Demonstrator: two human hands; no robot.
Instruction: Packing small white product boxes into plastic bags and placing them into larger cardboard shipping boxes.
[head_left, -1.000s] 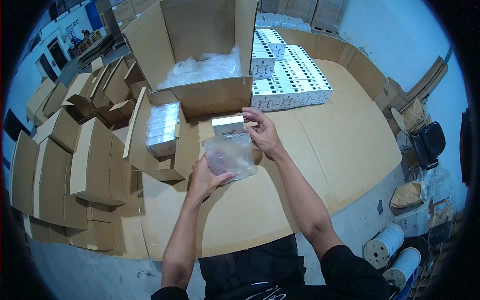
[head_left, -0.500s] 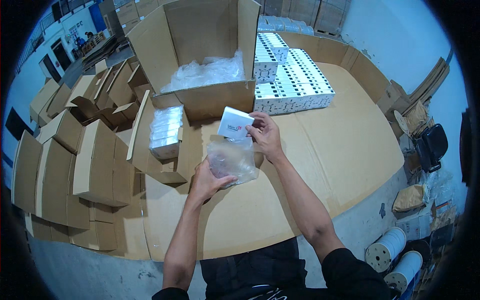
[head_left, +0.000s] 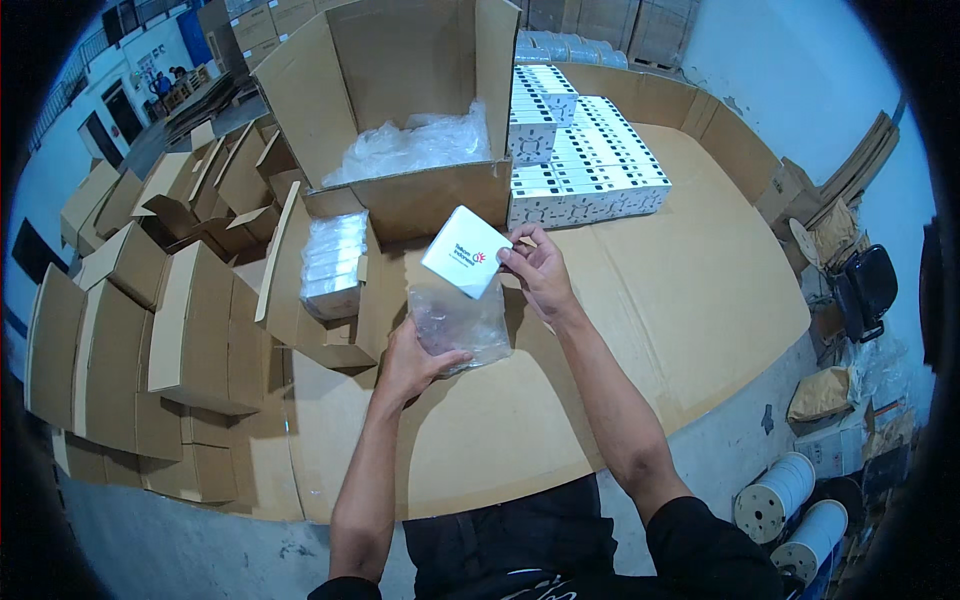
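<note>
My left hand (head_left: pixel 415 362) grips a clear plastic bag (head_left: pixel 465 325) by its lower left side, thumb lying across it. Just above the bag's mouth is a small square white box (head_left: pixel 463 248) with a printed face, tilted toward me. My right hand (head_left: pixel 540 270) pinches that box at its right corner between thumb and fingers. The box's lower corner overlaps the bag's upper edge; I cannot tell whether it is inside. To the left, an open carton (head_left: pixel 340 352) holds a row of plastic-wrapped white boxes (head_left: pixel 333 262).
A large open carton (head_left: pixel 420 195) full of clear plastic bags (head_left: pixel 415 142) stands behind my hands. Stacked white boxes (head_left: pixel 590 170) fill the table's back. Several empty cartons (head_left: pixel 200 330) crowd the left. Cable spools (head_left: pixel 775 497) and a black chair (head_left: pixel 865 285) stand at right.
The white box has turned and shifted slightly down, so its printed face shows more fully. My right hand has moved a little with it; the left hand keeps its hold on the bag.
</note>
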